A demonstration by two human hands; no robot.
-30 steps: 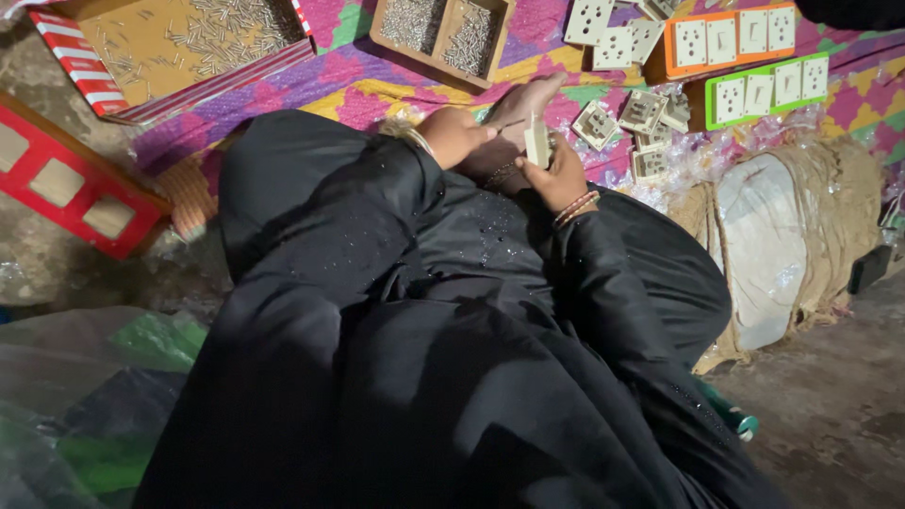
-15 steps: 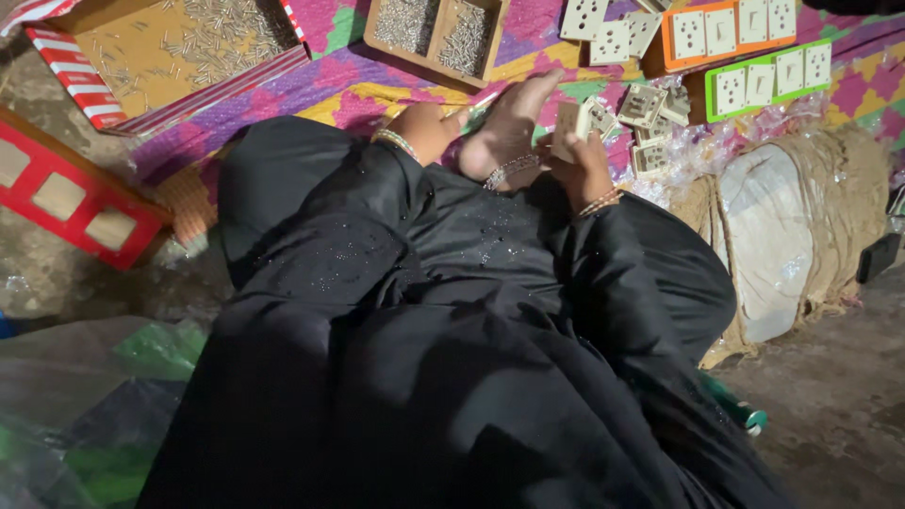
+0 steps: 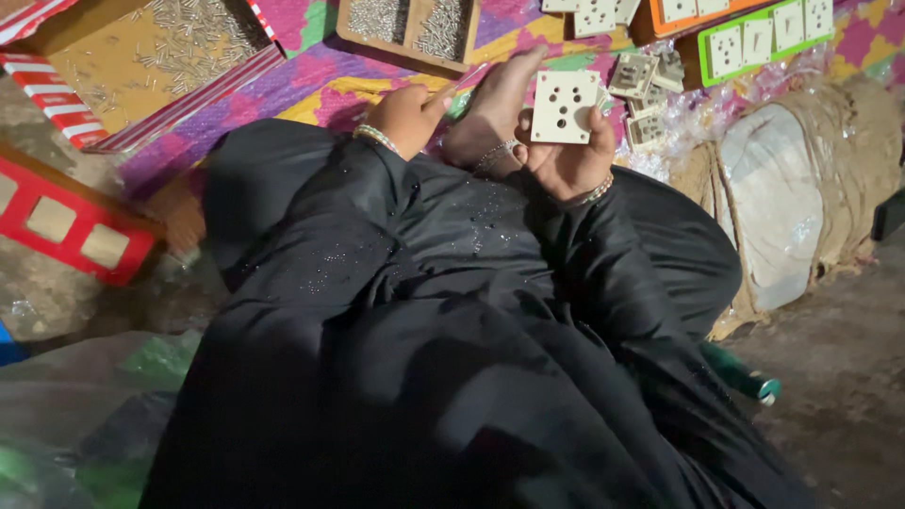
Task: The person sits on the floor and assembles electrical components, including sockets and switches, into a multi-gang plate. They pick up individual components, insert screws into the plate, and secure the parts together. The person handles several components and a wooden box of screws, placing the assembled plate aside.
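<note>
— Bright woven matting covers the floor ahead of me, with a wooden tray of small metal screws on it. What have you got?

— My right hand is closed around a cream socket plate, thumb at its left edge, holding it up beside my bare foot.

— And the other?

— My left hand is curled loosely just left of the foot, near the mat; I cannot tell whether it holds anything. More socket plates lie loose past my right hand.
</note>
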